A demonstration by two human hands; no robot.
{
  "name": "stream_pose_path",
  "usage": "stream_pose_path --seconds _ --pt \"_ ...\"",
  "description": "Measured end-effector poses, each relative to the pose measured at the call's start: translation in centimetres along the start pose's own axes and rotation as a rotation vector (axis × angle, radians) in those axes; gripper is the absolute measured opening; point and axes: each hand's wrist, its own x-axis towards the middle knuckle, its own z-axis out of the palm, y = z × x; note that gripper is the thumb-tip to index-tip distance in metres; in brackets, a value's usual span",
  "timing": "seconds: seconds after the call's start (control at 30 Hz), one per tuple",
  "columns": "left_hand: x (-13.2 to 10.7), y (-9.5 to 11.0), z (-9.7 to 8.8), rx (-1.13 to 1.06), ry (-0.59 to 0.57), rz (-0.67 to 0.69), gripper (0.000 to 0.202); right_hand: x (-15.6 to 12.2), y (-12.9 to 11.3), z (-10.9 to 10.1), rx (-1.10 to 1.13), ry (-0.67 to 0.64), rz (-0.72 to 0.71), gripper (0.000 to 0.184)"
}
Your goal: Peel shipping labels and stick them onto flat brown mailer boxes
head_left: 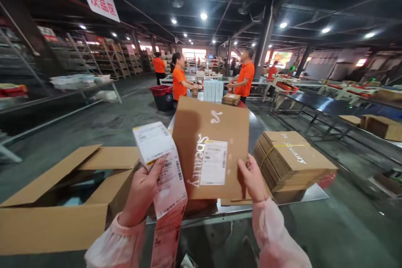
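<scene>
Stretching back beneath small bright lamps, a dark-ceilinged hall surrounds a metal tabletop, its bare near corner showing at the right. Farther off, a co-worker in an orange shirt faces another co-worker in orange, with upright pale boxes between them. A large open carton fills the lower left, flaps spread (something pale shows inside, too dim to make out). On the right of the tabletop lies a stack of flattened cartons, its top face printed "Sbeauty". Between these two, lifted above the near part of the tabletop, is a brown carton with one broad face toward the viewer, the same white lettering running down it. A strip of labels, white above and reddish below, overlaps that carton's left edge and trails down out of view. The left hand is clamped on the strip, thumb over its face; the right hand grips the brown carton by its lower right edge, thumb in front. Smaller again, a white label sits on the carton's lower half, partly over the lettering. Thinnest is the yellow strap around the stack.
</scene>
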Motion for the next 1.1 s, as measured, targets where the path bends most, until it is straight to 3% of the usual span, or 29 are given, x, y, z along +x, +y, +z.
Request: stream_pose_path --seconds 0.07,0.13,0.2,0.23,0.3,0.37,0.43,0.47,0.53,0.57,0.6,0.7,0.8,0.87,0.97,1.1 --pt "-1.8 1.0 0.2 -0.234 -0.119 -0.116 0.06 0.8 2.2 -4.9 0.112 0.168 0.055 0.051" --pt "-3.6 1.5 0.1 -0.319 -0.163 -0.227 0.061 2.0 5.0 -9.4 0.028 0.279 0.173 0.052" --pt "-5.2 1.1 -0.1 -0.361 -0.192 -0.295 0.061 3.1 7.0 -11.9 -0.148 0.302 0.348 0.055" --pt "-6.0 0.6 0.0 -0.374 -0.213 -0.315 0.061 3.4 7.3 -12.1 -0.22 0.311 0.403 0.058" --pt "-7.5 -0.8 0.6 -0.386 -0.272 -0.336 0.059 3.1 6.2 -10.1 -0.269 0.304 0.399 0.061" --pt "-8.7 -2.3 1.5 -0.388 -0.342 -0.313 0.055 1.2 3.1 -6.1 -0.157 0.115 0.292 0.057" --pt "-9.6 -3.6 2.4 -0.351 -0.473 -0.253 0.048 -1.9 -0.6 -1.4 0.124 -0.404 0.177 0.05" --pt "-9.8 -4.1 2.6 -0.303 -0.56 -0.212 0.043 -3.8 -2.3 0.6 0.259 -0.538 0.148 0.049" --pt "-9.9 -4.5 2.7 -0.192 -0.664 -0.144 0.04 -7.2 -4.5 3.7 0.425 -0.498 0.194 0.043" --pt "-9.7 -4.6 2.7 -0.162 -0.653 -0.128 0.042 -8.5 -5.0 4.7 0.431 -0.46 0.22 0.041" --pt "-9.5 -4.6 2.6 -0.158 -0.592 -0.135 0.045 -9.4 -5.1 5.3 0.393 -0.452 0.238 0.04" --pt "-8.6 -4.5 2.4 -0.219 -0.358 -0.198 0.046 -9.3 -4.9 5.6 0.275 -0.6 0.215 0.036" --pt "-8.5 -4.6 2.8 -0.16 -0.379 -0.205 0.039 -6.6 -5.1 5.0 0.246 -0.594 0.156 0.038" --pt "-8.9 -4.8 3.4 -0.131 -0.368 -0.193 0.036 -4.8 -5.8 4.6 0.132 -0.587 0.044 0.028" --pt "-9.8 -5.3 4.6 -0.137 -0.19 -0.164 0.036 -3.8 -6.4 4.3 -0.029 -0.582 -0.101 0.023" --pt "-9.6 -5.5 6.0 -0.164 0.016 -0.143 0.042 -2.8 -6.2 4.4 -0.013 -0.554 -0.115 0.021"
